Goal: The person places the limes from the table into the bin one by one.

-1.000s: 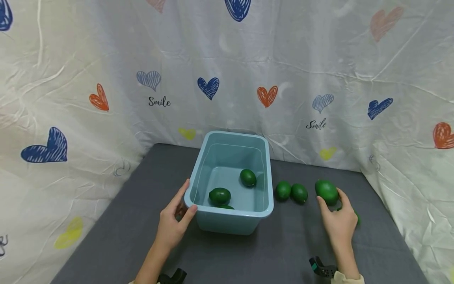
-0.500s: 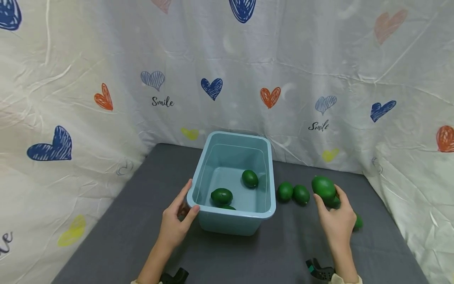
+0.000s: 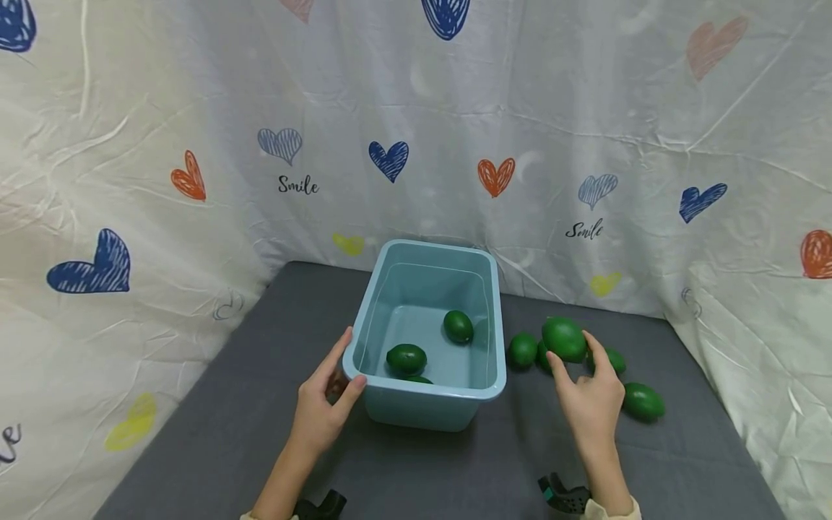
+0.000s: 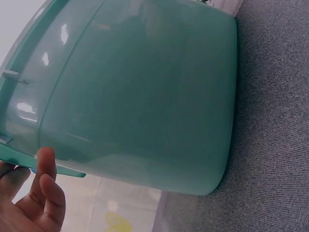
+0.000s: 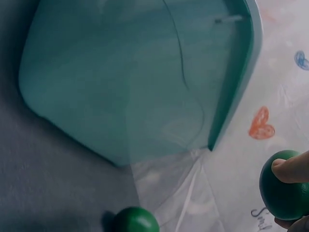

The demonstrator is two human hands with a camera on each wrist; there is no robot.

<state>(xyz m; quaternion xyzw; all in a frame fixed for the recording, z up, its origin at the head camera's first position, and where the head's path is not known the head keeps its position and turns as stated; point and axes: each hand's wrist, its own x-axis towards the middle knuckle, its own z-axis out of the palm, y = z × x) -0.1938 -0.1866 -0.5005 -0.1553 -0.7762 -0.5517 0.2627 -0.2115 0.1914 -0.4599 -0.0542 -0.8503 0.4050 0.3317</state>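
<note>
In the head view my left hand (image 3: 318, 412) grips the near left corner of a light blue plastic bin (image 3: 422, 408), thumb on the front side and fingers on the left side. My right hand (image 3: 590, 401) pinches a green lime (image 3: 564, 339) between thumb and fingers, above the cloth and right of the bin. In the right wrist view, the thumb presses on the held lime (image 5: 285, 188). Inside the bin lie a lime (image 3: 406, 360) near the front, another lime (image 3: 458, 327) at the right, and a third, mostly hidden by the front wall.
Beside the bin's right wall sits a lime (image 3: 523, 351), with another partly hidden behind the held one. Farther right are a lime (image 3: 614, 360) behind my right fingers and a lime (image 3: 643, 402). A dark grey cloth (image 3: 507, 462) covers the table; a heart-print curtain (image 3: 442, 94) hangs behind.
My right hand has carried the lime leftward toward the bin, uncovering the limes at the right. The left hand stays on the bin. The head view has shifted slightly.
</note>
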